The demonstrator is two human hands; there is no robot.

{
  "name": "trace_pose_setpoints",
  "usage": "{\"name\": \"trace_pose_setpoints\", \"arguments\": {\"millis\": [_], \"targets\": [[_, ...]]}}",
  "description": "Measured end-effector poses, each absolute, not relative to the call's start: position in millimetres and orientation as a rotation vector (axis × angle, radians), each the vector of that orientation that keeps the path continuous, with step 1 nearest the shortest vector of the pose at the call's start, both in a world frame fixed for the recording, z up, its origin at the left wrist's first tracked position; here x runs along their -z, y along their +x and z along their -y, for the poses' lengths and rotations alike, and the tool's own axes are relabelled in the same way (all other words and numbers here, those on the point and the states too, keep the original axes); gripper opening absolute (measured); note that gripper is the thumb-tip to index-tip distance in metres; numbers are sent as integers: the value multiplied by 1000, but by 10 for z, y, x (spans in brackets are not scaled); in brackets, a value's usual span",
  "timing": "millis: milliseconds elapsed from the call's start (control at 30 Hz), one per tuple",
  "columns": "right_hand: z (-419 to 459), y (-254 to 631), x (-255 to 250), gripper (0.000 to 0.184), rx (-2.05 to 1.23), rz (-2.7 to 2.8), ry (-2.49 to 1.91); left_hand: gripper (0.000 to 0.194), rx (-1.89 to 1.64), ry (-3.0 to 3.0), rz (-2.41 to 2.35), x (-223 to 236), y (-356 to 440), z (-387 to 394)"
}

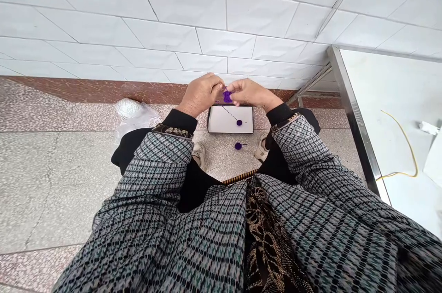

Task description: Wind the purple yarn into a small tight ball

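Note:
A small purple knitted or crocheted piece (227,96) hangs between my two hands. My right hand (253,94) pinches its right side with thumb and fingers. Closed at the fingertips, my left hand (201,94) grips purple yarn at the upper left of the piece; any thin tool there is too small to make out. From beside my left hand a dark strand slants down to a small purple yarn ball (239,123). That ball lies in a shallow white box with dark edges (221,123), on the floor between my feet.
Another small purple ball with a loose tail (238,146) lies on the floor nearer me. White yarn in a clear plastic bag (129,111) sits left. A tiled wall (228,47) rises ahead. At right, a metal-edged white table (386,95) carries a yellow cord (410,155).

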State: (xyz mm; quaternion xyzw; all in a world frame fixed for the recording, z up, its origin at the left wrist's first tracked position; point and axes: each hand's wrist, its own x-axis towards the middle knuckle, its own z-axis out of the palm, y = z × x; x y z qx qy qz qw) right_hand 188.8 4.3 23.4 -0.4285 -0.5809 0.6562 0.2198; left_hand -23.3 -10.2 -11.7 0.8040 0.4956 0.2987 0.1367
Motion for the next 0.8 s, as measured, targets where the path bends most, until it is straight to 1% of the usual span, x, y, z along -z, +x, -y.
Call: {"name": "trace_pose_setpoints", "arguments": {"millis": [100,333,433,533,567,600,667,733,800], "targets": [[-59,1916,-286,24,-1863,1330,-1088,19,-857,2267,-1374,140,-186,74],[-136,1882,-235,32,-1686,1030,-1130,23,-677,2400,-1176,214,-67,122],[-191,1857,-130,34,-1554,1143,-1194,24,-586,2535,-1133,223,-38,172],[-204,1854,-45,39,-1364,1456,-1364,26,-577,2615,-1237,205,-65,193],[-191,1858,-34,40,-1354,1573,-1397,26,-605,2612,-1297,197,-89,186],[-171,1864,-34,39,-1395,1681,-1396,27,-641,2592,-1356,191,-117,173],[-122,1881,-64,37,-1577,1799,-1302,26,-708,2514,-1444,188,-172,133],[-87,1899,-116,33,-1731,1735,-1180,23,-733,2419,-1471,198,-206,92],[-83,1914,-168,32,-1753,1536,-1127,21,-723,2355,-1442,214,-201,71]]}}
